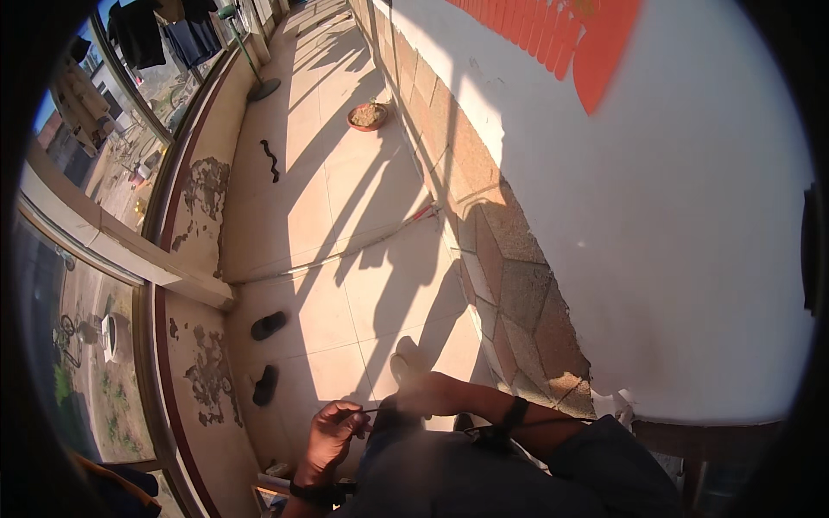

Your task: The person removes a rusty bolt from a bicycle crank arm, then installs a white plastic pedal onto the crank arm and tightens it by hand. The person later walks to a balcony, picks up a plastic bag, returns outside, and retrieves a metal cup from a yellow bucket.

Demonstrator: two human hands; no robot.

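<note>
A thin dark cord [377, 409] spans the short gap between my two hands, in front of my body. My left hand [332, 436] pinches one part of it between thumb and fingers, with a dark band on that wrist. My right hand [429, 395] looks closed at the cord's other side, though it is blurred and its fingertips are hidden. Another dark band [515, 413] circles the right wrist, and a thin dark cable [561, 421] runs along that forearm. Below the hands, a light shoe [401, 367] shows on my foot.
Two dark slippers [268, 325] lie apart on the tiled floor at left. A thin line or hose [302, 269] crosses the walkway. Farther off are a dark wavy strip [271, 161], a round bowl [367, 116] and a pole stand [263, 89]. A stone-clad wall [518, 285] borders the right.
</note>
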